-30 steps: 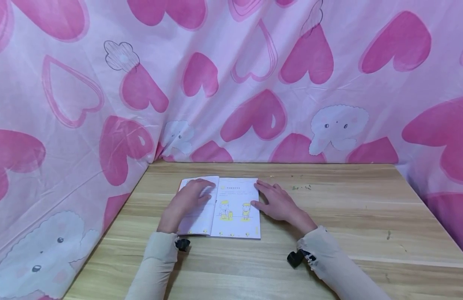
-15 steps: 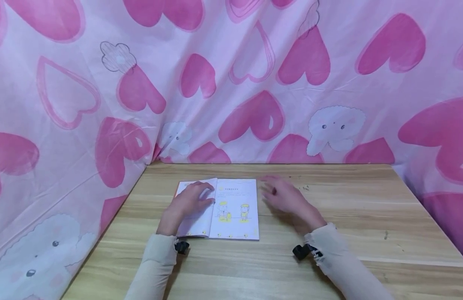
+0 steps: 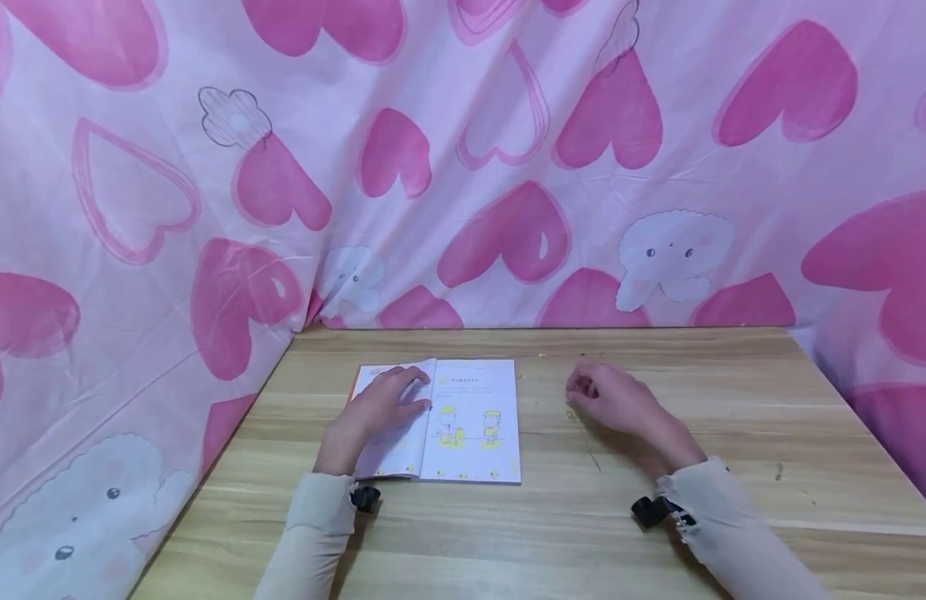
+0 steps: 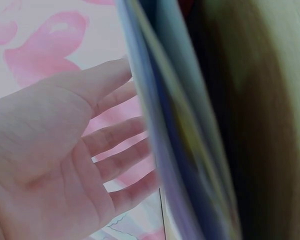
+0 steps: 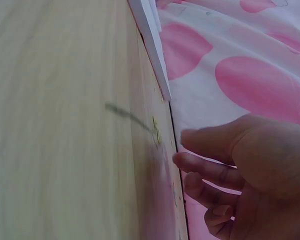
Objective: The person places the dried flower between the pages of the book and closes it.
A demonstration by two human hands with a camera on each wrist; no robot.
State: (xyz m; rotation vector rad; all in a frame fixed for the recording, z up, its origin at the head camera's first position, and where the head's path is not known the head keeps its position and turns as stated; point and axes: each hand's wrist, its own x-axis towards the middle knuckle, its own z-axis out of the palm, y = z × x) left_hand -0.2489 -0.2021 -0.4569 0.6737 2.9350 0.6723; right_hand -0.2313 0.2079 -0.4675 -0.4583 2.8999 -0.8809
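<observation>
An open book (image 3: 470,400) with yellow cartoon figures lies flat on the table. My left hand (image 3: 377,408) rests on its left page; in the left wrist view the fingers are extended against the slightly fanned pages (image 4: 165,100). To the right of the book, my right hand (image 3: 620,404) hovers above the wood with loosely curled fingers. Nothing shows between them. A thin green stem with a small yellow tip (image 5: 156,132) appears near those fingertips, apart from them in the right wrist view; whether it touches the table is unclear.
The wooden table (image 3: 463,542) bears scattered small bits, including a dark speck (image 3: 779,472) at the right. A pink heart-print cloth (image 3: 508,108) hangs along the table's back and left side. A black wrist camera (image 3: 365,499) is strapped to each sleeve.
My right hand has left the book's right edge and moved rightward, its fingers curling more. The stem with the yellow tip has come into sight below it. My left hand stays on the page.
</observation>
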